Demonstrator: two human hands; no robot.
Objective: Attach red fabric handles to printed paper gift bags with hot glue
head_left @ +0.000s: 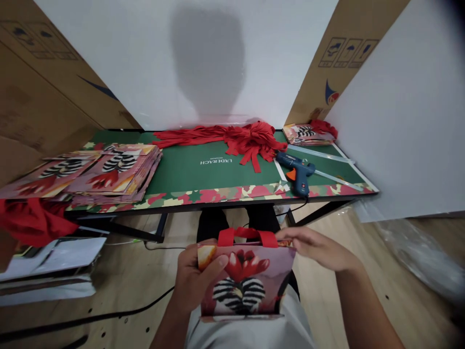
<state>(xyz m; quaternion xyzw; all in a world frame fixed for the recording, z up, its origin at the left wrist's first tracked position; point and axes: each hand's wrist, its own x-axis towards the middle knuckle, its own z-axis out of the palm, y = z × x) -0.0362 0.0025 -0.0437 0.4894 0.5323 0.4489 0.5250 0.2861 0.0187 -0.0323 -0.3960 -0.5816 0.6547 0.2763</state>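
A small paper gift bag [238,286], printed with a red flower and black-and-white striped shapes, is low in front of my body. Its red ribbon handles [248,237] stand up from the top edge. My left hand [194,276] grips the bag's left side, thumb across the printed front and the other fingers mostly hidden behind. At the top right corner, my right hand [319,247] touches the rim with fingers stretched out beside the handle. Beyond, a blue hot glue gun [298,172] with an orange trigger lies on the green-topped table [181,169].
Flat printed bags [112,169] are stacked at the table's left. Red ribbons [250,138] lie along the back, and more red ribbon [32,220] hangs at far left. Clear glue sticks [323,154] and another bag stack [308,133] are at right. A black cable [145,308] crosses the floor.
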